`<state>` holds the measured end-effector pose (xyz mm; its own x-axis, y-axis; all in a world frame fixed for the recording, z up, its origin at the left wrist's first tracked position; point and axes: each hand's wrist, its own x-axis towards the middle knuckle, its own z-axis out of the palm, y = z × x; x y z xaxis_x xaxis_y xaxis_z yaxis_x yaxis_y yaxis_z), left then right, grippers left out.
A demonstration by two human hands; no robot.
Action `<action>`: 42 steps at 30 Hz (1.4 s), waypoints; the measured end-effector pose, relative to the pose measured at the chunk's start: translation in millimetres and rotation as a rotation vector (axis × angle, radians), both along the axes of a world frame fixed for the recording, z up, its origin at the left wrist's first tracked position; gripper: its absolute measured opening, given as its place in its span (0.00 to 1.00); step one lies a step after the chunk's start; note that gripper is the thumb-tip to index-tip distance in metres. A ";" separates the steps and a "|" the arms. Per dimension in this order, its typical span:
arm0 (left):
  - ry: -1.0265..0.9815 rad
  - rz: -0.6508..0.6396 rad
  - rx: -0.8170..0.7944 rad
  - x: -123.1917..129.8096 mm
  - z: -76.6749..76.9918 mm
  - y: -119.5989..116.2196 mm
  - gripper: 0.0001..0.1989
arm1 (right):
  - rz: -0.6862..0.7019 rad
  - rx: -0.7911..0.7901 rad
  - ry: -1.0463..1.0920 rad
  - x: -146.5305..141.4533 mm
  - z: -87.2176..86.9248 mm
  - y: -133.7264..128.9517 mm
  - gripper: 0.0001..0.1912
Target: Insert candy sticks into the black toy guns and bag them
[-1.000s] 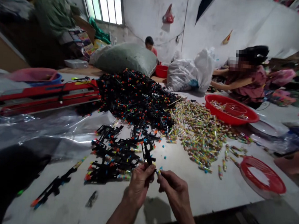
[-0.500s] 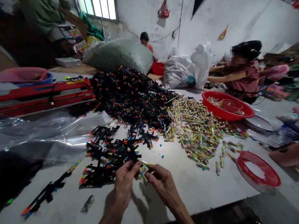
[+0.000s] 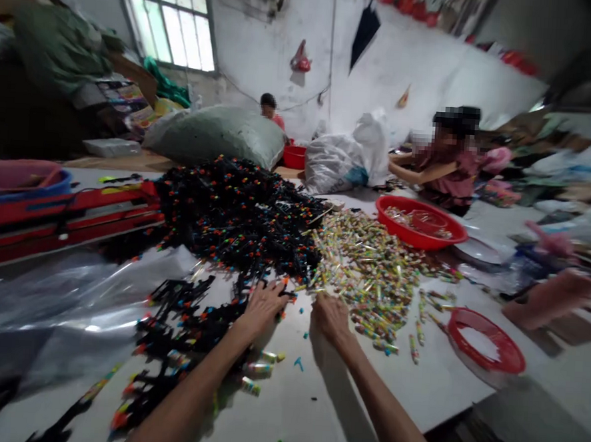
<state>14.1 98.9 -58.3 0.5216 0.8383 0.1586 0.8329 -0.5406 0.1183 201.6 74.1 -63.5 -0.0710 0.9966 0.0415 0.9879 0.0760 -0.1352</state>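
My left hand [image 3: 265,302] reaches forward, fingers stretched out over the near edge of a heap of black toy guns [image 3: 236,211] with orange and blue tips. Beside it, my right hand [image 3: 332,316] has its fingers curled at the left edge of a pile of clear tubes filled with coloured bits [image 3: 382,279]. Whatever its fingertips hold, if anything, is hidden. Under and left of my left forearm lies a smaller group of toy guns [image 3: 170,307]. Several loose tubes [image 3: 259,369] rest just right of that forearm.
A red basin [image 3: 419,240] stands behind the tubes, and a red basket [image 3: 510,361] sits near the right edge. Clear plastic bags [image 3: 90,302] and a red sealing machine [image 3: 65,223] lie at left. Full sacks [image 3: 221,133] stand behind. Two people sit across the table.
My hands have let go of the tubes they held together and moved forward and apart. Loose tubes now lie beside the smaller gun group. The view has tilted up.
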 end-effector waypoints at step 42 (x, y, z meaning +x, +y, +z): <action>-2.249 0.722 -0.614 48.0 52.9 -119.8 0.26 | 0.027 0.124 1.265 -52.5 32.2 -172.8 0.10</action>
<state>62.1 -20.9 -5.3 -0.2723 0.8777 -0.3944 -0.7474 0.0653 0.6612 149.1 -98.7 -31.2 0.0667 0.9800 0.1874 0.1730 0.1736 -0.9695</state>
